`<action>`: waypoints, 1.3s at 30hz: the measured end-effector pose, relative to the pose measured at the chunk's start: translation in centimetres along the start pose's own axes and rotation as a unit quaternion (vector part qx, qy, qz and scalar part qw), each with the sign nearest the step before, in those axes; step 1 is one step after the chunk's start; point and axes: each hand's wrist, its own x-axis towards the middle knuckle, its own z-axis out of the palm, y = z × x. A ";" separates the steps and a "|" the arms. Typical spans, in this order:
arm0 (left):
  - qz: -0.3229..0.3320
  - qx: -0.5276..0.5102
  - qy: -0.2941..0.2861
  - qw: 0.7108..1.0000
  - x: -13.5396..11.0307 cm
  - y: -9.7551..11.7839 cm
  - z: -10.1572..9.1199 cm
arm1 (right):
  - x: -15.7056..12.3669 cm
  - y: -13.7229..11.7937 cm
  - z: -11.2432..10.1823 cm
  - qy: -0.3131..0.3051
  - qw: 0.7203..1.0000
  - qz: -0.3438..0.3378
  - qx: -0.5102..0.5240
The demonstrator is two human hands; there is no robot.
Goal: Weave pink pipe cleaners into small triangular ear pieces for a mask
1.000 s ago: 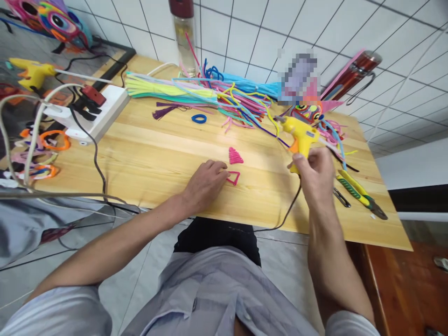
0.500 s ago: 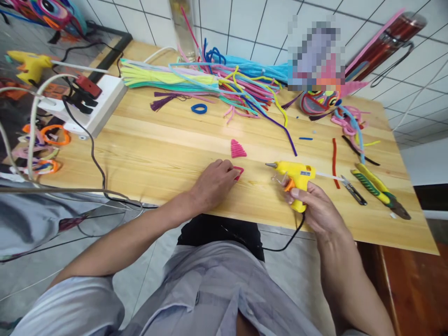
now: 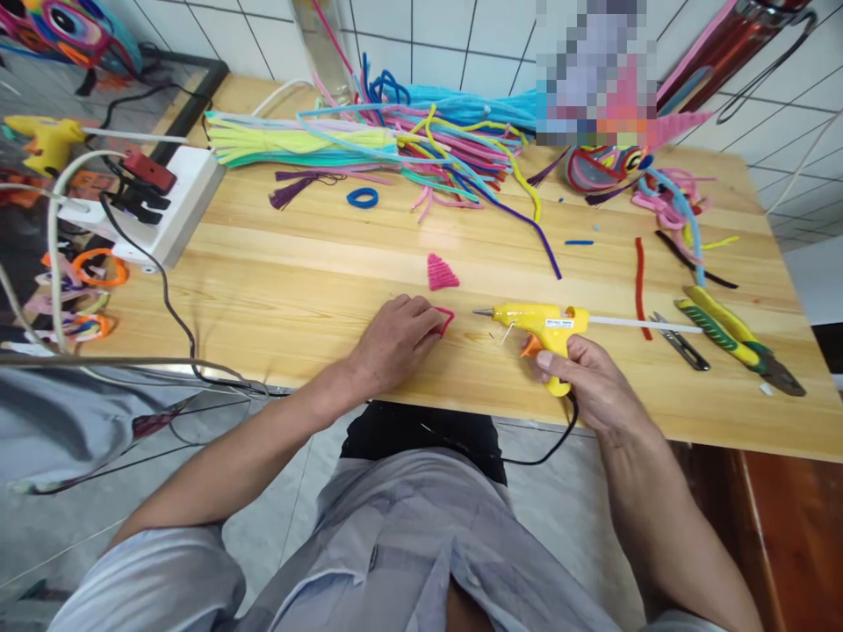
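Note:
My right hand (image 3: 583,377) is closed around the handle of a yellow hot glue gun (image 3: 536,320), its thumb and fingers near the orange trigger. The nozzle points left, and a clear glue stick juts from the back. My left hand (image 3: 399,342) rests on the table, fingers pinching a bent pink pipe cleaner (image 3: 448,318), partly hidden under the fingertips. A short gap separates the nozzle from that pipe cleaner. Just beyond it lies a pink ribbed triangle (image 3: 441,272), which neither hand touches.
Bundled pipe cleaners (image 3: 303,145) lie along the back. At the left stand a white power strip (image 3: 184,206) and a second glue gun (image 3: 46,140). To the right are snips (image 3: 681,344), pliers (image 3: 741,338) and a red pipe cleaner piece (image 3: 643,288). A cord hangs over the front edge.
The glue gun in my right hand has moved left, its nozzle closer to the pink pipe cleaner, and it is more level. My left hand keeps its pinch. The camera view has shifted slightly.

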 end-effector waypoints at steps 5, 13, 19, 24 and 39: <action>0.008 -0.027 0.000 1.000 0.1 -0.6 -0.2 | -0.2 0.2 0.1 -0.001 1.000 0.013 -0.017; 0.023 -0.004 -0.029 0.999 0.7 -0.9 -0.5 | -0.8 0.0 0.2 -0.006 0.999 0.032 -0.021; 0.017 -0.005 -0.013 1.000 0.5 -0.6 -0.4 | -0.4 -0.5 0.8 0.059 0.998 -0.010 -0.019; 0.029 0.009 0.002 1.000 0.3 -0.7 0.1 | 2.2 -1.8 0.9 0.073 0.994 -0.050 -0.068; 0.024 -0.040 0.018 0.999 0.3 -1.1 0.2 | 1.5 -1.9 1.1 0.002 0.998 0.019 0.057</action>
